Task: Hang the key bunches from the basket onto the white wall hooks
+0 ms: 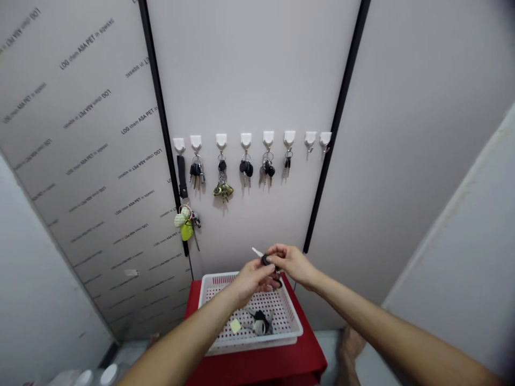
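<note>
My left hand and my right hand meet above a white plastic basket, both pinching a car key. Its black head sits between my fingers, and its silver blade points up and to the left. A key ring may hang below it, partly hidden by my fingers. Inside the basket lie a bunch of keys with a black fob and a pale yellow tag. Several key bunches hang from a row of white adhesive hooks on the wall ahead.
The basket stands on a red stool or small table against a pale wall panel with black vertical strips. Bare feet show on the floor at right, and white bottles stand at bottom left.
</note>
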A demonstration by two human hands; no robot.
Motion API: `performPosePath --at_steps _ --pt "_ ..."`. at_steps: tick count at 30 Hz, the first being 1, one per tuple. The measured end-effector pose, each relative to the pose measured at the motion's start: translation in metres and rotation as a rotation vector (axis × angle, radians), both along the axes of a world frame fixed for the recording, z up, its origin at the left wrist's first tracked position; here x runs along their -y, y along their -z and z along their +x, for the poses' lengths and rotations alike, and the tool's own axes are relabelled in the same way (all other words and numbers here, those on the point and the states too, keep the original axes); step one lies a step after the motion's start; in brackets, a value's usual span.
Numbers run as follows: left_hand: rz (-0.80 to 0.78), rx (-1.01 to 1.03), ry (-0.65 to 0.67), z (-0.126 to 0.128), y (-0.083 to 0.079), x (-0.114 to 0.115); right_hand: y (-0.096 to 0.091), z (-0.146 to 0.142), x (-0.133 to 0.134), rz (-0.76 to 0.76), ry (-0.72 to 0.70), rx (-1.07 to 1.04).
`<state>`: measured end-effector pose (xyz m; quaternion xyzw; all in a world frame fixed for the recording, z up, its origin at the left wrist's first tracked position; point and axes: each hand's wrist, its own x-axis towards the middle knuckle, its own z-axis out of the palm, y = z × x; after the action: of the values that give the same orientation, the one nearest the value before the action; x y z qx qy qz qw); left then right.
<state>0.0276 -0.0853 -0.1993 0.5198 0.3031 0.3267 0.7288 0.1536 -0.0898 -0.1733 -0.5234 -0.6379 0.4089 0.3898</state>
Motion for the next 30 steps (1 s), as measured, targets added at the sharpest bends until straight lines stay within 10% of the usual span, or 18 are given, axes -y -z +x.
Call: performPosePath --at_steps 9,21,30 --pt "-0.148 0.258 -0.346 0.003 -0.009 -0.009 0.001 -0.003 0.000 0.138 -0.057 0.046" --pt "0.039 0.246 -0.240 0.000 -0.035 -0.011 -0.018 0.009 0.006 -0.174 -0.200 -0.369" --pt "0.237 0.075 -0.186 0.004 -0.059 -0.013 -0.055 0.020 0.009 0.010 -0.017 -0.019"
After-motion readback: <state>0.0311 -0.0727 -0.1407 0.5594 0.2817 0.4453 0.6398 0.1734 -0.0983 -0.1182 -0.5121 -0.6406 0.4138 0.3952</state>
